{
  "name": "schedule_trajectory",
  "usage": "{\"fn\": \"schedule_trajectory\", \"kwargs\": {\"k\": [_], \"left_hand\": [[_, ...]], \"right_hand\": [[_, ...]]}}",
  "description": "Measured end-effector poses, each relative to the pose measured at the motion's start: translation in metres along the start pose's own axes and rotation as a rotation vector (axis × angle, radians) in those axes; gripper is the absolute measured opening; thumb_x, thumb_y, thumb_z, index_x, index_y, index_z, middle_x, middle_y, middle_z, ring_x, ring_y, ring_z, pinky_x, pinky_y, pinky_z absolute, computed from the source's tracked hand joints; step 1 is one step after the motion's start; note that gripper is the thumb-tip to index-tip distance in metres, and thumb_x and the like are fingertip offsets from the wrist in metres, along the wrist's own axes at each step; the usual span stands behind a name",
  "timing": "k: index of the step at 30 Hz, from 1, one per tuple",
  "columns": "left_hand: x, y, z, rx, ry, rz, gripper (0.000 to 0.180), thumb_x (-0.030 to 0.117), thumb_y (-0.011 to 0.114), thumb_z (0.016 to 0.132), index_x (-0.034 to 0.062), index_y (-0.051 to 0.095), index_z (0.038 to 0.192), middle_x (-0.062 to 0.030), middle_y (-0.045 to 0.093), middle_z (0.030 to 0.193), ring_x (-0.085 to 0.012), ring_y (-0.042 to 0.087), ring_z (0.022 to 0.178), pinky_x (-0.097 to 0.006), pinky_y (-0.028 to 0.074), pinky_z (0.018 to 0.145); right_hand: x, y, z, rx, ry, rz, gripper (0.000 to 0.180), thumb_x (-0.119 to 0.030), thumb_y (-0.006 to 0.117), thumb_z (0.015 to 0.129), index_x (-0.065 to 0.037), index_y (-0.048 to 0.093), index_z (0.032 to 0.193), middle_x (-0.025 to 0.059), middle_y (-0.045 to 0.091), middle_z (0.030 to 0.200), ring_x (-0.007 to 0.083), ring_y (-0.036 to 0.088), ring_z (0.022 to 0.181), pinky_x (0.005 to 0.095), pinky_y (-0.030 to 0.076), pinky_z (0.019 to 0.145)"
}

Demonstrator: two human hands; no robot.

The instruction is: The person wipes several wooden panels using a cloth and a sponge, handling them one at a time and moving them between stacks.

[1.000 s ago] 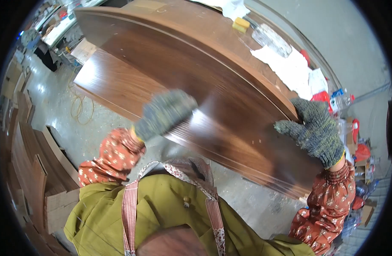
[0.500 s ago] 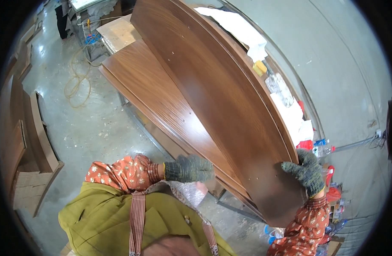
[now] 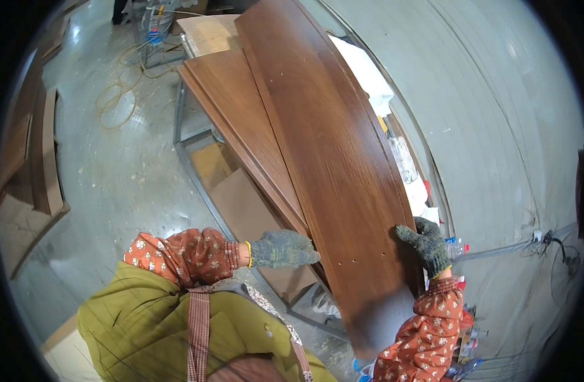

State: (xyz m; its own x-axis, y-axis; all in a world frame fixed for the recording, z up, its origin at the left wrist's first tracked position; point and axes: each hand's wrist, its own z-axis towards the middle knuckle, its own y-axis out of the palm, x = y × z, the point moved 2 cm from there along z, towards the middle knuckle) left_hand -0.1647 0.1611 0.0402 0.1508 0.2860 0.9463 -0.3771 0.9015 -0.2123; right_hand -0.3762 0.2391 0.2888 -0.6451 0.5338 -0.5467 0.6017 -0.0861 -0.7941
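Note:
A long brown wooden board (image 3: 330, 153) with small holes lies at an angle across a second brown board (image 3: 225, 95) with a grooved edge. My right hand (image 3: 427, 247), in a grey-green knit glove, grips the upper board's right edge near its close end. Its thumb rests on the top face, and the other fingers are hidden past the edge. My left hand (image 3: 282, 249), in a matching glove, is at the upper board's left edge with its fingers together. The fingertips meet that edge, so how far they wrap around it is hidden.
A metal frame (image 3: 206, 181) stands under the boards, with flat brown sheets (image 3: 241, 210) lower down. White paper (image 3: 362, 73) lies along the right side, near a grey wall (image 3: 489, 127). More panels (image 3: 47, 153) stand at far left. A yellowish hose (image 3: 117, 95) coils on the floor.
The upper board's near end has shifted left, up to my left hand, covering more of the lower board. My right hand has moved left with it. The view has also shifted.

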Motion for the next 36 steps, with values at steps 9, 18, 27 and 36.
{"fn": "schedule_trajectory", "kwargs": {"k": [9,18,27,36], "left_hand": [[0.051,0.06,0.01,-0.08,-0.582,-0.13,0.057,0.058,0.051,0.087,0.0033,0.063,0.085,-0.0088,0.067,0.079,-0.0212,0.065,0.067,-0.034,0.05,0.068],[0.022,0.083,0.026,0.225,-0.396,-0.933,0.055,0.043,0.062,0.086,-0.0062,0.057,0.111,-0.0169,0.066,0.092,-0.027,0.067,0.073,-0.038,0.059,0.061],[0.024,0.072,0.019,-0.041,-0.14,0.456,0.081,0.036,0.074,0.076,-0.0019,0.036,0.136,-0.0139,0.068,0.096,-0.0297,0.066,0.087,-0.038,0.055,0.081],[0.114,-0.006,-0.027,0.531,0.096,-0.634,0.042,0.005,0.051,0.086,0.0087,0.049,0.127,-0.0109,0.053,0.125,-0.0228,0.055,0.109,-0.036,0.044,0.092]], "right_hand": [[0.059,0.0,0.038,-0.019,-0.091,0.028,0.029,-0.029,0.072,0.08,-0.001,0.068,0.089,-0.0034,0.058,0.073,0.0068,0.047,0.063,0.024,0.04,0.058],[0.043,-0.01,0.014,-0.085,-0.198,-0.051,0.038,-0.028,0.075,0.077,0.002,0.066,0.099,0.0065,0.067,0.079,0.0123,0.057,0.069,0.0283,0.047,0.064],[0.035,0.006,-0.133,0.099,-0.333,-0.239,0.042,-0.021,0.074,0.077,0.001,0.061,0.11,0.0148,0.068,0.092,0.0223,0.064,0.083,0.0339,0.049,0.075],[-0.03,0.119,-0.201,0.208,-0.597,-0.927,0.042,-0.018,0.057,0.08,0.005,0.05,0.115,0.013,0.06,0.07,0.0264,0.06,0.056,0.042,0.045,0.048]]}}
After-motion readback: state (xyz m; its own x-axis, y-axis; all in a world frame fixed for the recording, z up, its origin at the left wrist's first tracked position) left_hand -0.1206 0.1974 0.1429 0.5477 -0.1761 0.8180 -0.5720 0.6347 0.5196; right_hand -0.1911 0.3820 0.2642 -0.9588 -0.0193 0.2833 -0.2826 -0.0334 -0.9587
